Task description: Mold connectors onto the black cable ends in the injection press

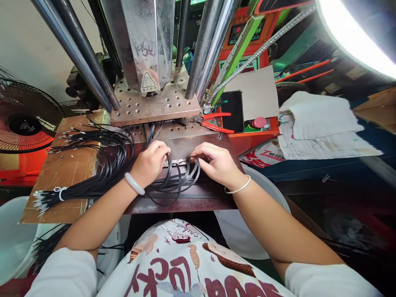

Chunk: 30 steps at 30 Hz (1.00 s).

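Observation:
Black cables (179,181) hang in loops between my hands, in front of the lower metal block (179,143) of a press. My left hand (151,163) is closed, thumb and fingers pinched on the cables at the left. On the right, my right hand (215,163) pinches the cables near a thin metal strip (177,162) at the block's front edge. Fingers hide the exact grip points and the cable ends. Above the block stands the press's upper plate (157,111), full of holes.
A tied bundle of black cables (89,185) lies on a wooden board (46,173) at left. Orange-handled pliers (216,122) and a phone (232,111) sit at right, near a red button (259,122). A fan (26,123) stands far left; white cloths (321,123) lie at right.

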Motion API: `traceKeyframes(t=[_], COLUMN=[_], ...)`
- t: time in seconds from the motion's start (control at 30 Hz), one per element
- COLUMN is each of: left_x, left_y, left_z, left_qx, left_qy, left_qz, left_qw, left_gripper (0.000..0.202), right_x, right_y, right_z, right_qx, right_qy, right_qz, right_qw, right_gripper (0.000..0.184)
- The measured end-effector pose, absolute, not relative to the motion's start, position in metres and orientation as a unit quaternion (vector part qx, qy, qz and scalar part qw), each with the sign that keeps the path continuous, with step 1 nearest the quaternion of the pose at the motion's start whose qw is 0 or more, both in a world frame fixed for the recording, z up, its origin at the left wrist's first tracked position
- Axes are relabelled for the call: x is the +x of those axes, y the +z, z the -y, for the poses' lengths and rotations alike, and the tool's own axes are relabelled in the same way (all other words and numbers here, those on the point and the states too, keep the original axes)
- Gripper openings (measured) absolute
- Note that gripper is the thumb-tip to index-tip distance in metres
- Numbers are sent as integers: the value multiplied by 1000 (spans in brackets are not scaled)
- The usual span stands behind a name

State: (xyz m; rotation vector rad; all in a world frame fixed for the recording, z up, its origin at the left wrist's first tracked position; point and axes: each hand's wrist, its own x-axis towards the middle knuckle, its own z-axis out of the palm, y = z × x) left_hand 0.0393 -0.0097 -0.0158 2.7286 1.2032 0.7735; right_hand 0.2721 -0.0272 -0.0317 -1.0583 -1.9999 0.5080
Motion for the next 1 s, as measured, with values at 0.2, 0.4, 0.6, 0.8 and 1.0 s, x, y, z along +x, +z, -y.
traceKeyframes(t=[0.2,0.4,0.6,0.8,1.0], left_x=[33,37,34,33,31], left_y=[-29,-35,-27,-21,-16], left_z=[8,2,2,3,11], left_qx=[862,883,829,870,828], left_qy=[367,272,375,289,367], left_qz=[-348,-365,-393,-398,-393], left_qw=[32,110,131,24,159], left_gripper=[20,17,17,16,22], right_x=[275,276,272,274,284], right_y=[-36,-42,-40,-34,-34], right_z=[24,19,21,27,29], right_qx=[-400,-402,-388,-381,-448], right_qy=[224,238,191,174,220], right_qz=[800,798,826,835,761], right_qw=[387,380,362,356,414], right_gripper=[16,18,23,27,16])
